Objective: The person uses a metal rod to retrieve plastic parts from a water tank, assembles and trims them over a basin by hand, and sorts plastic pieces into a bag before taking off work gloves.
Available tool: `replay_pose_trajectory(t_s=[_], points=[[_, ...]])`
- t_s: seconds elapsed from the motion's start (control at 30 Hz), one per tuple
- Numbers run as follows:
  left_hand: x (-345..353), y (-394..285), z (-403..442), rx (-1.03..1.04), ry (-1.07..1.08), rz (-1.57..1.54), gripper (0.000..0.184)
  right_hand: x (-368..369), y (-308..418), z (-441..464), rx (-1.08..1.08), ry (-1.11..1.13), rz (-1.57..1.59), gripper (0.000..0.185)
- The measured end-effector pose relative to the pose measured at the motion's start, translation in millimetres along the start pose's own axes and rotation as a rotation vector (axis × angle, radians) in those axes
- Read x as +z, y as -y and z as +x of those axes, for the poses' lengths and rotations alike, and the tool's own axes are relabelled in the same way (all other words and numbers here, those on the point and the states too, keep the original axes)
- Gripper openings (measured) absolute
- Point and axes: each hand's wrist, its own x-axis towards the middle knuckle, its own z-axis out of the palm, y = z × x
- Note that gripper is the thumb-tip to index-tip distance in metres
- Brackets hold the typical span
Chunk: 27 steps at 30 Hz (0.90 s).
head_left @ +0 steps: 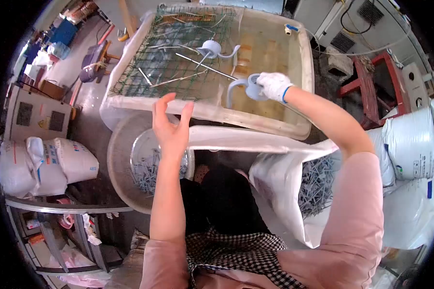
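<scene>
While blue and red print, including "ABS", shows on the white sacks at nine o'clock, the lettering on the wrapped bundle at three o'clock is too small to read. A grey cabinet at ten o'clock bears a yellow label. At twelve o'clock, green wire mesh covers the left part of a pale tub of cloudy liquid; a second plastic piece and thin rods rest on the mesh. A red metal frame stands on the floor at two o'clock. Small grey parts fill a white bag at four o'clock and lie in a round bin at eight. The gloved right hand pinches a pale blue plastic piece above the tub's liquid; the bare left hand is empty, thumb and fingers spread, near the tub's front rim.
</scene>
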Motion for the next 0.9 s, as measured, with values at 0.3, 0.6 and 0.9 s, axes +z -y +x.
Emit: replay_pose_trajectory(t_s=[0.3, 0.6, 0.9], points=[[0, 16, 14, -0.059, -0.049, 0.012, 0.022, 119, 21, 73, 0.182, -0.005, 0.192, 0.032], [4, 6, 18, 0.088, -0.03, 0.073, 0.017, 75, 14, 80, 0.141, 0.014, -0.062, 0.021], [10, 2, 21, 0.116, -0.046, 0.093, 0.015, 112, -70, -18, 0.312, 0.157, 0.088, 0.026]])
